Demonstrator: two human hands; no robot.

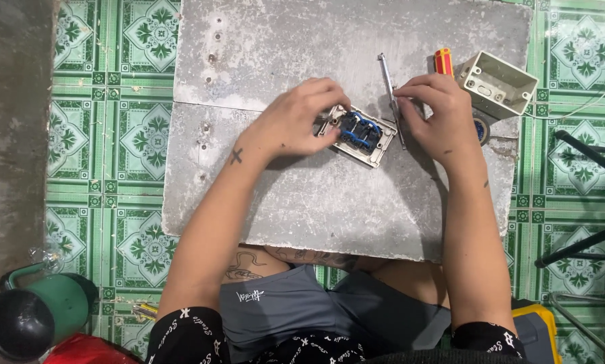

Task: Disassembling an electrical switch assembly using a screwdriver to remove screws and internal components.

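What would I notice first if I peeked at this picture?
Two bare hands meet mid-picture on a grey concrete slab: the left hand holds a white switch plate with blue wires, the right hand grips a thin metal tool. A white plastic wall box sits at the slab's upper right, above green patterned floor tiles.

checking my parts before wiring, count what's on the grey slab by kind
Switch module with blue wires, back side up, under the left hand: 1
Thin metal strip, touched by the right hand: 1
Red and yellow screwdriver handle: 1
White plastic wall box: 1
Roll of tape, partly hidden: 1
Total: 5
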